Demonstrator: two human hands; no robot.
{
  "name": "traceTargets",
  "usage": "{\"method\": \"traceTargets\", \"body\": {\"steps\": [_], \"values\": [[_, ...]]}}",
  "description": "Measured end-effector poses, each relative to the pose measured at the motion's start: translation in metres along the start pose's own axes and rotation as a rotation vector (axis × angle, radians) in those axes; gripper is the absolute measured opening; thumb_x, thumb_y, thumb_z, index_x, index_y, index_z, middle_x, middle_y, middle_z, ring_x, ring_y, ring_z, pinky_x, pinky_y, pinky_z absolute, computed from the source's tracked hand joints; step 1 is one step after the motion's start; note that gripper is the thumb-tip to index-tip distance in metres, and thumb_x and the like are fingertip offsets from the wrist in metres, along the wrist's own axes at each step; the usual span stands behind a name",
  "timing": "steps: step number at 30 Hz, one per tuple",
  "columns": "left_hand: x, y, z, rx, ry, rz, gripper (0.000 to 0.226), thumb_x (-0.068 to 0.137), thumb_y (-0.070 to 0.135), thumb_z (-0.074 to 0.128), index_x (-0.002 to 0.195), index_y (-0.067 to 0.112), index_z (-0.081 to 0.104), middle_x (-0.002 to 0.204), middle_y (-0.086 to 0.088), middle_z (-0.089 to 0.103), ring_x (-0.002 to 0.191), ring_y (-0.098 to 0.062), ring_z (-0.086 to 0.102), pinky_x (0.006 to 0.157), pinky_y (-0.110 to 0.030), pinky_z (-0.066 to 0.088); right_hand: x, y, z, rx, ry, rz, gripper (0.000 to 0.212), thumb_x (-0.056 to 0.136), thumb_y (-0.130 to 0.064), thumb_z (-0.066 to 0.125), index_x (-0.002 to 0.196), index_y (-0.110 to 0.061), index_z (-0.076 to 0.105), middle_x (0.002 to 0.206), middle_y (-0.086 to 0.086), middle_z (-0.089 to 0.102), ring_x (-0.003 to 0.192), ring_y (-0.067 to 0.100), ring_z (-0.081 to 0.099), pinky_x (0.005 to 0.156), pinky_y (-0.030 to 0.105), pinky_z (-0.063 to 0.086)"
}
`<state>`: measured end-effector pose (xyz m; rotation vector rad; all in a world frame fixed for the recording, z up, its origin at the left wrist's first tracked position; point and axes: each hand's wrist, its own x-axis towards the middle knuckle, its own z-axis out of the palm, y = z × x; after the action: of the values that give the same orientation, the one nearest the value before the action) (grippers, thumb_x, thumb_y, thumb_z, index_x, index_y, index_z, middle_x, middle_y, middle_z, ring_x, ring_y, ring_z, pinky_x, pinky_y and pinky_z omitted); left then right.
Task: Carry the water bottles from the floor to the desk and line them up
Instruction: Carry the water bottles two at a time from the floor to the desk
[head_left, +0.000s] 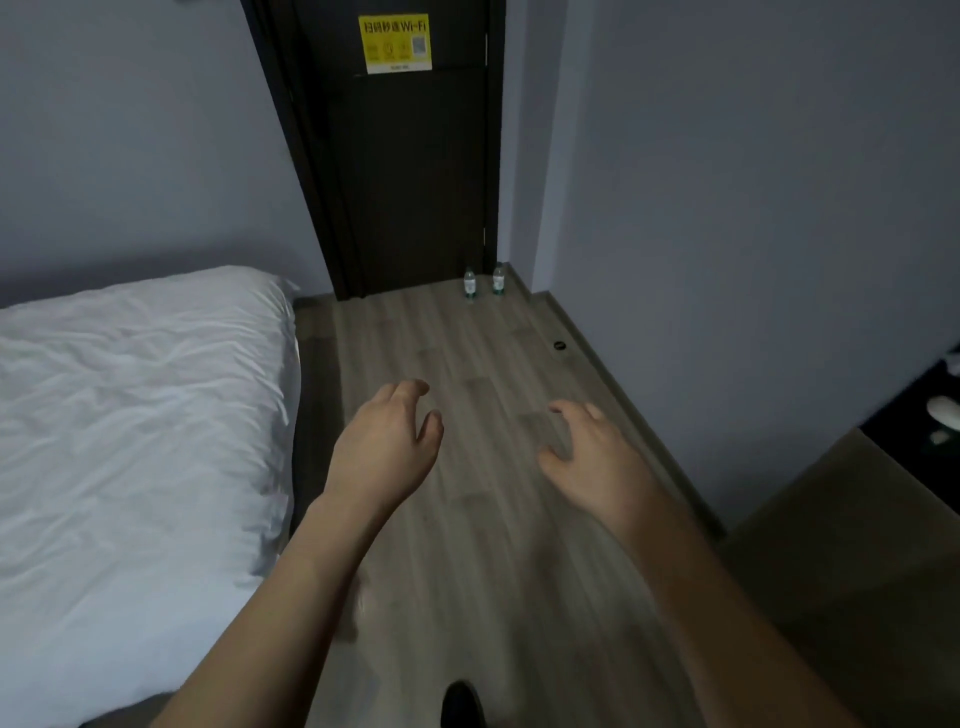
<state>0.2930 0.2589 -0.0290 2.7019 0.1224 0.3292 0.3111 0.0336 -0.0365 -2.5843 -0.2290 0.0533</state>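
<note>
Two hands hang out in front of me, both holding nothing: my left hand (387, 441) and my right hand (592, 457) have their fingers loosely curled, palms down, over the wooden floor (483, 571). A dark shoe tip (462, 704) shows at the bottom edge. I judge the task barely begun, or between trips. The surface itself I cannot place with certainty; a dark-topped piece (924, 431) with pale objects on it sits at the far right, and no bottles show on it.

The lane ahead is a strip of floor between the bed (130, 415) on my left and a brownish block (831, 545) and the wall (753, 208) on my right; it looks wide enough to walk without brushing either. A small dark disc (559, 345) lies on the floor near the right skirting.

At the far end, two water bottles (470, 283) (498, 279) stand upright, just beside each other, at the foot of the dark door (415, 182), well apart from my hands. Both remain to be carried.
</note>
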Motion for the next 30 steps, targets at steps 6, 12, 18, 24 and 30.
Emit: {"method": "traceTargets", "body": {"steps": [6,12,18,24,30], "values": [[0.083,-0.035,0.002,-0.027,-0.017,0.009,0.043,0.094,0.037,0.050,0.131,0.016,0.054,0.129,-0.004,0.059,0.109,-0.022,0.061,0.079,-0.029,0.042,0.082,-0.022,0.011,-0.011,0.016,-0.009,0.056,0.088,-0.035,0.059,0.140,-0.021,0.045,0.135,0.001,0.050,0.117,0.020,0.054,0.092,0.029,0.044],[0.155,-0.064,0.014,-0.030,-0.037,-0.007,0.042,0.094,0.037,0.050,0.131,0.016,0.054,0.127,-0.004,0.059,0.098,-0.022,0.064,0.076,-0.028,0.040,0.160,-0.031,0.027,-0.022,0.006,-0.023,0.054,0.089,-0.036,0.059,0.139,-0.020,0.046,0.138,0.000,0.049,0.116,0.016,0.054,0.084,0.021,0.039],[0.241,-0.088,0.036,-0.017,-0.057,0.004,0.041,0.095,0.037,0.050,0.132,0.017,0.053,0.129,-0.003,0.058,0.105,-0.021,0.062,0.078,-0.027,0.042,0.258,-0.033,0.048,-0.007,-0.031,-0.019,0.055,0.087,-0.039,0.058,0.138,-0.024,0.045,0.139,-0.003,0.048,0.115,0.015,0.054,0.080,0.021,0.034],[0.368,-0.094,0.049,0.015,-0.049,0.055,0.040,0.097,0.034,0.050,0.133,0.016,0.053,0.130,-0.005,0.058,0.111,-0.022,0.060,0.082,-0.029,0.044,0.389,-0.032,0.046,0.040,0.019,-0.031,0.056,0.089,-0.040,0.057,0.140,-0.023,0.044,0.140,-0.001,0.046,0.119,0.018,0.052,0.085,0.025,0.038],[0.488,-0.091,0.060,0.031,-0.013,0.080,0.039,0.098,0.035,0.049,0.133,0.018,0.054,0.130,-0.003,0.058,0.106,-0.018,0.061,0.077,-0.023,0.037,0.493,-0.031,0.028,0.072,0.039,-0.009,0.056,0.089,-0.037,0.055,0.141,-0.022,0.042,0.140,-0.001,0.046,0.119,0.019,0.051,0.089,0.030,0.043]]}}
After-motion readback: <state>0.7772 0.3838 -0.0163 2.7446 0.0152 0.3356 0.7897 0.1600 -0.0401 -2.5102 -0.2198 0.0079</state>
